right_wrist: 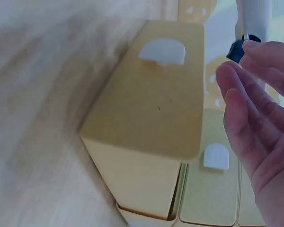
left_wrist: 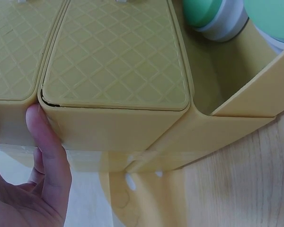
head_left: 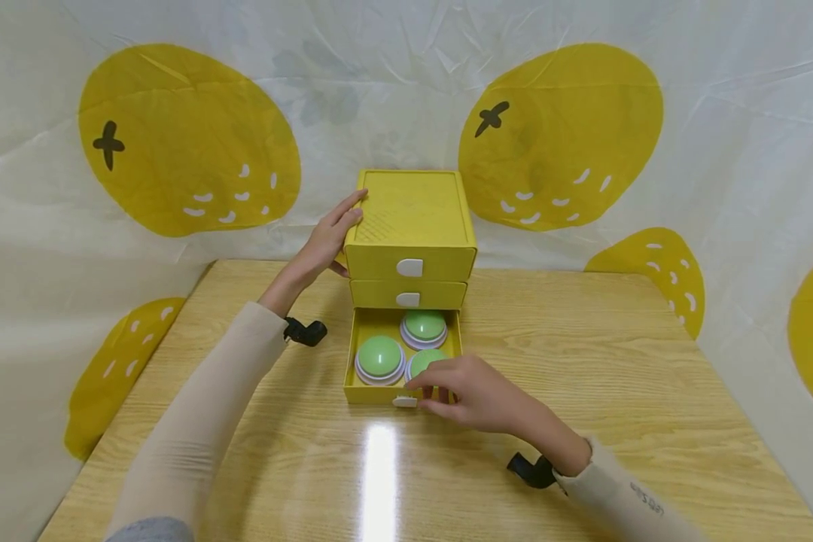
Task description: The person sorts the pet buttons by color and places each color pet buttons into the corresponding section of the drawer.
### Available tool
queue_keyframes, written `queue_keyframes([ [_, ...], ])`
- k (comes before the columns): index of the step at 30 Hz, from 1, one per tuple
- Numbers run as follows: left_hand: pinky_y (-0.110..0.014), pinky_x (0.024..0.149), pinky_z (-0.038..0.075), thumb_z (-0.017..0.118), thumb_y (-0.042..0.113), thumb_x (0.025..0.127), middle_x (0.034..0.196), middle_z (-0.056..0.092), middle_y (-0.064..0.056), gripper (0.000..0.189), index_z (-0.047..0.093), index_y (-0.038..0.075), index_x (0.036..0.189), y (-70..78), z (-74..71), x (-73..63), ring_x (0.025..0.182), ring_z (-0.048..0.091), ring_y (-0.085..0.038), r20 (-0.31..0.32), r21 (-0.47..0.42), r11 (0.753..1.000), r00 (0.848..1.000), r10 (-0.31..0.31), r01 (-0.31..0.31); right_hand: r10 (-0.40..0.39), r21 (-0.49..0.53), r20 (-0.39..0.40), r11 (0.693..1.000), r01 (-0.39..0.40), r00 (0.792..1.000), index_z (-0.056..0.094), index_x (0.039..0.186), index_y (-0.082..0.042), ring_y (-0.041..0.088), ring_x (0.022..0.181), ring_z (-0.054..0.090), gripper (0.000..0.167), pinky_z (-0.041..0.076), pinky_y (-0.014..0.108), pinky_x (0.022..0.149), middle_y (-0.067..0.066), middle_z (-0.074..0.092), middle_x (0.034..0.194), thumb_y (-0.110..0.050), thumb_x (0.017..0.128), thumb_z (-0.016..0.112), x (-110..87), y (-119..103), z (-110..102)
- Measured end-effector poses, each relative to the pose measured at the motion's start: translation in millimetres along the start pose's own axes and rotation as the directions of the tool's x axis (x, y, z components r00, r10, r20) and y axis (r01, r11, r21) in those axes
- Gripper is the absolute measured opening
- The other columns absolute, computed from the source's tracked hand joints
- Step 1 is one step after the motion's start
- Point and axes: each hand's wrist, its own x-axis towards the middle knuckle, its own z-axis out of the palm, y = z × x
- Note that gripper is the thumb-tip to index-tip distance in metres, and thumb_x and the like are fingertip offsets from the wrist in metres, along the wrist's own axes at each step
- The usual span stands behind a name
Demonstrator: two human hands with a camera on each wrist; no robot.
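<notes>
A yellow three-tier drawer box (head_left: pixel 413 214) stands on the table, its bottom drawer (head_left: pixel 369 395) pulled out and the upper two closed. In that drawer lie three round push buttons (head_left: pixel 379 357) with green domes and white bases. My left hand (head_left: pixel 325 239) rests against the box's left side, its fingertips at the top edge; in the left wrist view its thumb (left_wrist: pixel 49 163) presses the side wall. Above the drawer's front right corner is my right hand (head_left: pixel 470 393), partly covering one button. In the right wrist view its fingers (right_wrist: pixel 236 118) are loosely bent, with nothing between them.
White tab handles (head_left: pixel 409 267) stick out from the drawer fronts. The wooden table (head_left: pixel 583 361) reaches to a pale cloth backdrop (head_left: pixel 379 90) with yellow fruit prints, hanging behind and at both sides. Black wrist mounts (head_left: pixel 305 332) sit at both beige sleeves.
</notes>
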Motion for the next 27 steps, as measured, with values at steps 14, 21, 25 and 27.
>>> queue_keyframes([
  [14,-0.043,0.048,0.060,0.039,0.054,0.108,0.158,0.045,-0.014,0.055,0.024,0.051,0.161,5.5,-2.0,-3.6,0.070,0.068,-0.023,0.024,-0.024,0.999,0.999,-0.038,0.038,0.127,-0.092,-0.003,0.988,-0.127,0.992,0.080,0.112,-0.011,-0.007,0.062,0.055,0.021,0.045,0.007,0.060,-0.010,0.075,0.083,-0.022,0.094,0.076,-8.3,-11.9,20.6],
  [21,-0.048,0.054,0.062,0.037,0.043,0.111,0.159,0.043,-0.017,0.057,0.023,0.037,0.166,28.3,0.0,-17.5,0.069,0.067,-0.021,0.038,-0.010,0.999,0.998,-0.046,0.047,0.220,-0.117,-0.001,0.969,-0.219,0.975,0.080,0.112,-0.013,-0.008,0.060,0.050,0.020,0.045,0.011,0.059,-0.008,0.075,0.081,-0.022,0.095,0.075,-8.1,-12.4,24.3],
  [25,-0.053,0.058,0.063,0.037,0.043,0.111,0.158,0.044,-0.017,0.057,0.023,0.036,0.166,35.0,1.4,-21.3,0.070,0.067,-0.021,0.041,-0.003,0.999,0.998,-0.046,0.046,0.265,-0.115,0.023,0.959,-0.260,0.964,0.079,0.114,-0.012,-0.007,0.064,0.058,0.022,0.049,0.013,0.060,-0.007,0.076,0.080,-0.022,0.096,0.073,-8.5,-13.1,26.8],
  [27,-0.051,0.057,0.063,0.037,0.043,0.111,0.157,0.046,-0.017,0.057,0.023,0.036,0.166,35.9,1.5,-21.8,0.070,0.067,-0.021,0.041,-0.004,0.999,0.998,-0.048,0.048,0.276,-0.115,0.038,0.956,-0.270,0.960,0.078,0.116,-0.012,-0.005,0.068,0.064,0.023,0.052,0.014,0.062,-0.006,0.078,0.082,-0.023,0.097,0.072,-8.9,-13.4,29.3],
])
